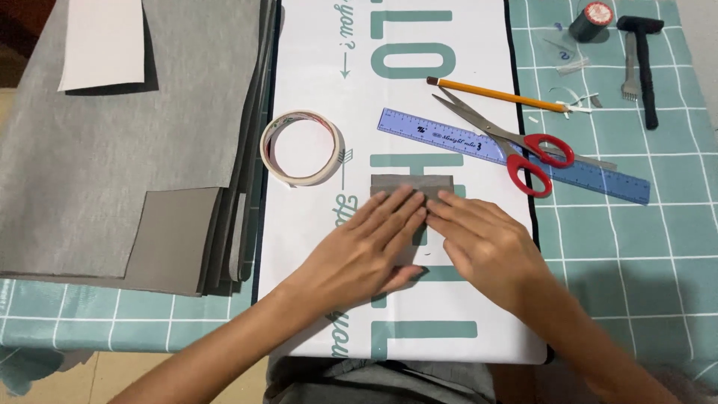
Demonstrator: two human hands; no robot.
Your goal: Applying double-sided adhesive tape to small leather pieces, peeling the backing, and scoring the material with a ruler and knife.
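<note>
- Left hand flat, fingers spread, pressing on grey piece.
- Right hand flat too, fingertips on same piece; nothing gripped.
- Piece on white mat, between tape roll and scissors.

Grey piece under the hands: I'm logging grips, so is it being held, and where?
Not gripped. Both hands, left and right, press flat on the grey piece, covering its lower part.
</note>
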